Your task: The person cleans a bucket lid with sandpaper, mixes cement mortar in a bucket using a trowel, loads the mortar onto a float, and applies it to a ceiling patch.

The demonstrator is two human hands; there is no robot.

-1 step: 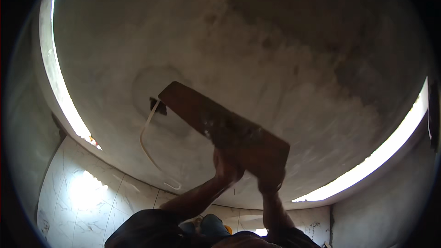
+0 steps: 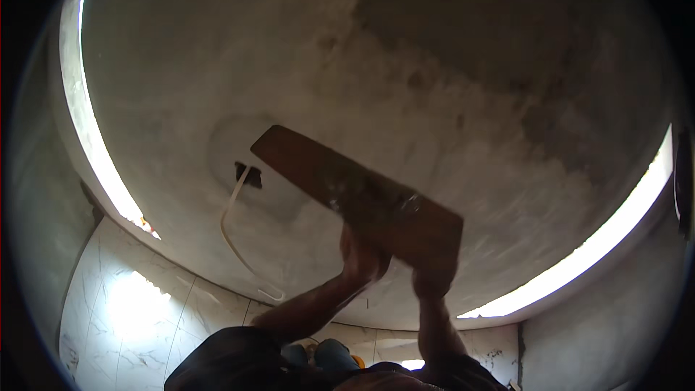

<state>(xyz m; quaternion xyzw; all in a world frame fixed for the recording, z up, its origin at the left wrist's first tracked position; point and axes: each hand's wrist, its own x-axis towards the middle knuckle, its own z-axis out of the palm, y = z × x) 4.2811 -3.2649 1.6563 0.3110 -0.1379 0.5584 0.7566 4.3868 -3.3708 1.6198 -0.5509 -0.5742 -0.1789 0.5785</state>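
Observation:
Overhead, a long brown wooden plastering float (image 2: pixel 304 161) is held tilted against or close to the grey ceiling, its left end higher in the picture. Wet-looking grey smears show on its middle. My left hand (image 2: pixel 364 255) is closed at the float's lower edge near the middle, with most of its fingers hidden. Toward the right end, my right hand (image 2: pixel 434 280) grips the lower corner, its fingers partly lost in shadow. Just beside the float's left end is a dark square hole (image 2: pixel 249 174) in the ceiling, with a pale cable (image 2: pixel 224 223) hanging from it.
The ceiling (image 2: pixel 434 123) is patchy, with darker areas at the upper right. Bright openings (image 2: pixel 105 152) run along the left and right (image 2: pixel 594 253) sides. Marbled white tiles (image 2: pixel 181 318) cover the wall below. Something blue (image 2: pixel 333 357) shows down by my body.
The float and both hands have shifted slightly to the right. More of the dark hole beside the float's left end is now uncovered.

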